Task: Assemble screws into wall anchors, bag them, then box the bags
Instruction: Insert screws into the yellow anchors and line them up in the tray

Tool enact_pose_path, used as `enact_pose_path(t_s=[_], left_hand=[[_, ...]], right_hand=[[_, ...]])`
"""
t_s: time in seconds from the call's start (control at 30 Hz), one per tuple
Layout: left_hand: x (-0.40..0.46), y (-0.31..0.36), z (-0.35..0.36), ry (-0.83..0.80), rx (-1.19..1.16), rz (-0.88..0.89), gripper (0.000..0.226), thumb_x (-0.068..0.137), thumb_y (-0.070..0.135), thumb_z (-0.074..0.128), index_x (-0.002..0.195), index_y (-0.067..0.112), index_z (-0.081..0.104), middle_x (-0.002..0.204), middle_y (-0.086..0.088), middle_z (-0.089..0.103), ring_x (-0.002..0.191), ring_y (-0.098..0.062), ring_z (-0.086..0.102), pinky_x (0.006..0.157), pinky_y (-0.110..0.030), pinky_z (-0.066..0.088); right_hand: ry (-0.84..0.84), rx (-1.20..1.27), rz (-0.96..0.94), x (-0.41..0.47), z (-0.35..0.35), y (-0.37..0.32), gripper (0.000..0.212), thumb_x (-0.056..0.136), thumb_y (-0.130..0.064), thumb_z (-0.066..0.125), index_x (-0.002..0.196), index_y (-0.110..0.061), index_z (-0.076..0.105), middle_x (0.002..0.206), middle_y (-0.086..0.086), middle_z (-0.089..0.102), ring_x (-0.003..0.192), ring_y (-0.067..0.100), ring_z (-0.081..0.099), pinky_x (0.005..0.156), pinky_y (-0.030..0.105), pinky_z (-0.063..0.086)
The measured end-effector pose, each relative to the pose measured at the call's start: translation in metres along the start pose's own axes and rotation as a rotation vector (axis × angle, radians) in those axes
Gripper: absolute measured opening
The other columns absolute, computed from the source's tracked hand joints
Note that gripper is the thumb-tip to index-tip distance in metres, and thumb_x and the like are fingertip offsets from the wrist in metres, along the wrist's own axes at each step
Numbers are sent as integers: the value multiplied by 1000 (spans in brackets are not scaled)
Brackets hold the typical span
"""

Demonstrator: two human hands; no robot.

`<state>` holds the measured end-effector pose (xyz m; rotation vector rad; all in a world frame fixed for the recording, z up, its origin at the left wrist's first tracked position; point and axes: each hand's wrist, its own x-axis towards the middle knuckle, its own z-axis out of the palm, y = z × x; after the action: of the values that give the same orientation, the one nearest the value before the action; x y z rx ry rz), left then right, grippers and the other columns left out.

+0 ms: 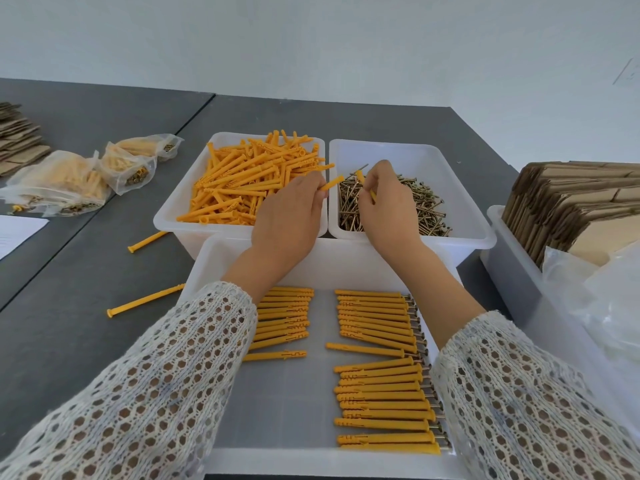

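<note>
The left hand (pixel 291 211) pinches one orange wall anchor (pixel 331 183) by its end, holding it over the seam between the two rear bins, while the right hand (pixel 384 199) is curled around another orange anchor (pixel 361 176) and what looks like a screw, just above the screw pile (pixel 426 206); both grips are clamped on parts, so a fresh assembly seems to be in hand. The anchor bin (pixel 180 202) stays heaped and the screw bin (pixel 460 174) holds a good pile, so plenty of joining appears left. In the near tray (pixel 311 460) lie finished anchors with screw heads showing: roughly twenty-one in the right column (pixel 381 375) and about ten visible in the left column (pixel 284 323), partly hidden by a sleeve. Two loose anchors (pixel 145 301) rest on the bench (pixel 69 271). Three filled bags (pixel 62 185) sit at far left, so bagging has begun. Flat cardboard boxes (pixel 571 199) stand unfolded at right; boxing looks not yet started.
</note>
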<state>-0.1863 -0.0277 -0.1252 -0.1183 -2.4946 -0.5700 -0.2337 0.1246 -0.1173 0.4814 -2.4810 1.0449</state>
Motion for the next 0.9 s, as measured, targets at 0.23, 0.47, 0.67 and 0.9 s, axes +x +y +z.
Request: enact_pose_path(t_s=[0.23,0.47,0.67,0.9], left_hand=[[0,-3,2,-11,29,-18,27,108,27,32,105,15,56,95,-2,60,78,-22,56,67,-47,48],[0,-3,4,1,54,-45,25,107,25,34,104,16,57,92,0,59,77,-20,55,65,-43,50],[1,-3,4,-7,79,-57,26,107,27,33,104,18,57,91,2,60,77,-20,55,64,-42,50],[1,-3,4,-3,70,-69,25,107,27,34,101,18,57,88,2,58,75,-20,54,61,-39,47]], right_hand=[[-4,512,248,3,-8,-14,10,96,-10,54,99,-8,63,65,4,65,41,10,50,44,23,42],[-54,770,399,5,-16,-12,14,96,-14,62,102,-4,69,68,2,69,42,11,53,45,20,43],[-63,829,441,6,-17,-11,14,94,-15,64,100,-3,70,68,4,68,43,12,52,50,24,43],[-71,853,475,7,-17,-12,11,92,-14,63,88,-7,70,58,-1,61,43,12,47,50,25,43]])
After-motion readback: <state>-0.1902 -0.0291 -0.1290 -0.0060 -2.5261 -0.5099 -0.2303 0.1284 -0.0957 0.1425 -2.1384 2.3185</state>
